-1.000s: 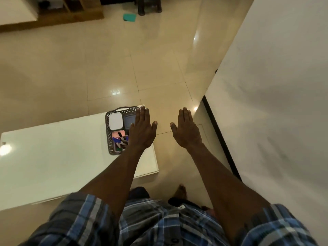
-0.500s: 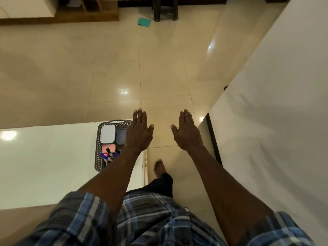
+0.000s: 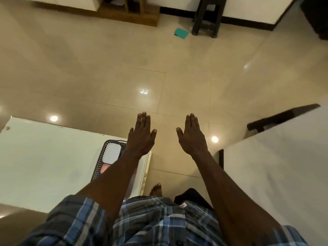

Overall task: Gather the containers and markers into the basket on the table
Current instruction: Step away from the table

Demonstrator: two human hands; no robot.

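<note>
Since the earlier frame the left forearm has come to cover more of the basket. Left hand and right hand: fingers flat, spread, empty. Basket at desk corner, white container inside.

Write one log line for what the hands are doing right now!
left hand: open, empty | right hand: open, empty | basket: on table, holding containers

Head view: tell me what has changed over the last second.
The view has tilted up, showing more floor, the stool and the teal item. The left forearm now covers most of the basket, hiding the markers. Unchanged: left hand and right hand open, flat and empty; basket at the table's corner.
</note>
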